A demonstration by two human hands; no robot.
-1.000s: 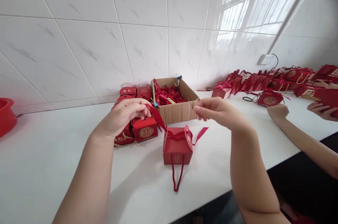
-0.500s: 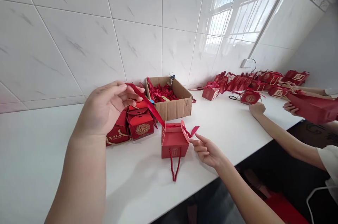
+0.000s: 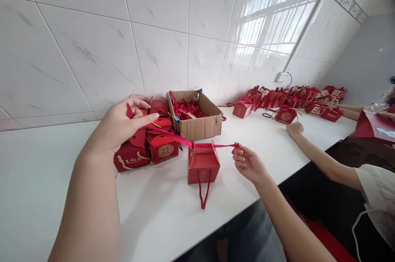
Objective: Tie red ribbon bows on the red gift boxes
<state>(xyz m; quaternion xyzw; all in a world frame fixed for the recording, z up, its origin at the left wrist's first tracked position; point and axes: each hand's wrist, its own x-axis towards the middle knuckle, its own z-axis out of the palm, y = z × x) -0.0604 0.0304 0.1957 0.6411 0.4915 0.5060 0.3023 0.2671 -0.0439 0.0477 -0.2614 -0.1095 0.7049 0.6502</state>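
A small red gift box point(image 3: 203, 167) stands upright on the white table, its rope handle hanging down the front. Through the two raised end flaps at its top runs a red ribbon point(image 3: 178, 138), stretched to both sides. My left hand point(image 3: 131, 120) holds the ribbon's left part between thumb and fingers, with a short end sticking out above. At the right, my right hand point(image 3: 249, 163) pinches the other end. Behind my left hand sit several filled-out red gift boxes point(image 3: 165, 146), one with a gold round emblem.
An open cardboard carton point(image 3: 200, 128) of red ribbons stands against the tiled wall. Several finished red boxes point(image 3: 285, 114) line the table further right, near black-handled scissors point(image 3: 267, 115). A co-worker's hand point(image 3: 294, 129) rests there; another red box point(image 3: 375, 126) is held up at the right edge.
My right hand has taken hold of the ribbon's loose right end and pulled it rightward. My left hand has moved slightly left and down, and the ribbon is now taut through the flaps.
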